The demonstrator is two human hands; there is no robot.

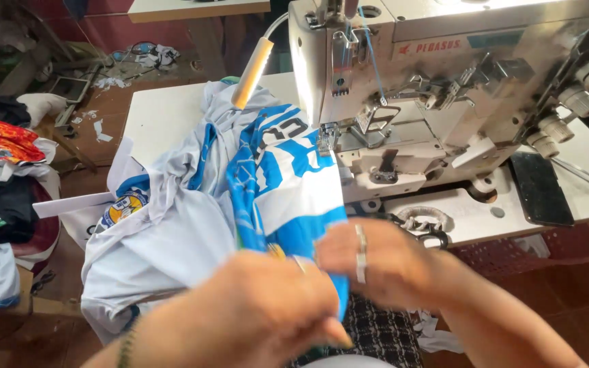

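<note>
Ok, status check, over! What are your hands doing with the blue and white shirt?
Left hand and right hand both pinch the shirt near its hem. Shirt lies bunched under the sewing machine. Lamp hangs over the cloth.

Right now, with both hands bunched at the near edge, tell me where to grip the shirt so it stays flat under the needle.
Probably grip the blue-and-white shirt at its near hem, one hand each side of the blue band, coming from the front. The cloth runs in a strip from the presser foot toward you; the left hand and right hand already meet there. Its left side lies heaped, so pulling there would skew it.
</note>
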